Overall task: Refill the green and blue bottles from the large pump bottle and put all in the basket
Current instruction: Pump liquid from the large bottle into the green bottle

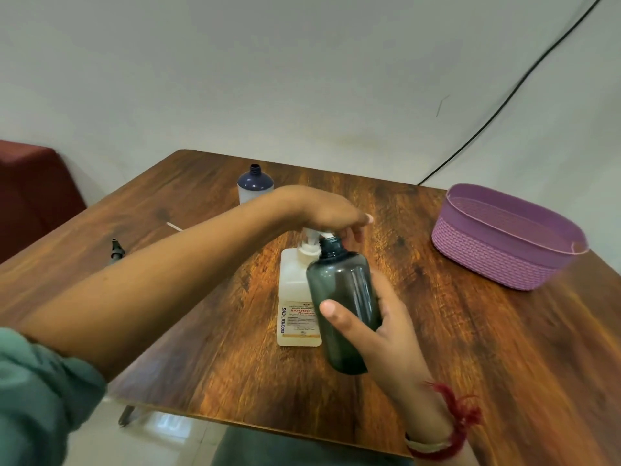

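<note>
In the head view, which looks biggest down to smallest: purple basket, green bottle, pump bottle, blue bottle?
1. purple basket
2. green bottle and pump bottle: look alike; the green one is held nearer, the pump one is partly hidden
3. blue bottle, far back

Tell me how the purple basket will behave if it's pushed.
The basket looks like moulded plastic with nothing visible inside, so probably light. Its wide, low oval shape suggests it would slide on the smooth table rather than tip.
</note>
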Available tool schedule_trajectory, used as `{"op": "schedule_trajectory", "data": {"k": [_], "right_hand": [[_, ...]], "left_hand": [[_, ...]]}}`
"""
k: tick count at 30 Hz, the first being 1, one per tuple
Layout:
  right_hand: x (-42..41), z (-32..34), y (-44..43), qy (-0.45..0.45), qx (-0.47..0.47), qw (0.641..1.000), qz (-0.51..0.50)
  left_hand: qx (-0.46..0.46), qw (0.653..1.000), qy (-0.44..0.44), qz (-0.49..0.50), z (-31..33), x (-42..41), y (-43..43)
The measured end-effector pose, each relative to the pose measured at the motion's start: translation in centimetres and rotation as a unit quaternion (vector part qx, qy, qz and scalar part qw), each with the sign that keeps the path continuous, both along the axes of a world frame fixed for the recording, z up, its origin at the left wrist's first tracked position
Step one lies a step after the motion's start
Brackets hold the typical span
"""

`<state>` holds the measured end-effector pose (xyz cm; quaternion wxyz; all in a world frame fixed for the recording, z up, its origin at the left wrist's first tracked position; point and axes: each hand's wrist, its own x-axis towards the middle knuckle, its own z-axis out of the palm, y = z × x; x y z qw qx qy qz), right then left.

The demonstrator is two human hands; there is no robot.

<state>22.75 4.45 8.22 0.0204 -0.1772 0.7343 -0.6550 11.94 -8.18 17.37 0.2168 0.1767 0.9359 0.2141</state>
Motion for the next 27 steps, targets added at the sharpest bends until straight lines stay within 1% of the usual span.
{"op": "schedule_trajectory", "data": {"k": [2, 3, 6, 8, 11, 13, 16, 17, 21, 23, 27], "right_hand": [[-0.1, 0.1, 0.1, -0.002, -0.006, 1.0, -0.007], [-0.3, 0.0, 0.1, -0.006, -0.007, 1.0, -0.01], [-0.4, -0.3, 0.1, -0.013, 0.005, 1.0, -0.009], [-0.4, -0.4, 0.0, -0.023, -0.004, 1.0, -0.007], [-0.5, -0.2, 0.0, -0.023, -0.012, 1.0, -0.011], [-0.6, 0.1, 0.1, -0.017, -0.004, 1.0, -0.015], [-0.7, -0.2, 0.0, -0.012, 0.007, 1.0, -0.019], [-0.7, -0.3, 0.0, -0.014, 0.005, 1.0, -0.019], [-0.3, -0.2, -0.2, -0.019, -0.011, 1.0, -0.017], [-0.4, 0.0, -0.2, -0.015, -0.01, 1.0, -0.022], [-0.3, -0.7, -0.2, -0.005, 0.015, 0.999, -0.04]], "left_hand": [[-0.019, 1.0, 0.022, 0.005, 0.5, 0.0, 0.0], [-0.014, 0.999, 0.031, 0.009, 0.4, -0.1, 0.0], [0.052, 0.998, 0.006, 0.029, -0.8, 0.0, -0.2], [0.035, 0.999, 0.007, 0.037, -0.9, -0.1, -0.2], [-0.015, 1.0, 0.001, 0.008, 0.1, -0.3, 0.0], [-0.008, 1.0, -0.007, 0.005, 0.3, -0.4, 0.0], [0.05, 0.998, -0.025, 0.033, -1.0, -0.4, -0.3], [0.054, 0.998, -0.025, 0.035, -1.2, -0.3, -0.3], [-0.017, 1.0, -0.023, -0.002, 0.1, -0.2, -0.1], [-0.035, 0.999, -0.016, -0.013, 0.6, -0.3, 0.0], [0.01, 1.0, -0.026, 0.001, -0.8, -0.3, 0.0]]}}
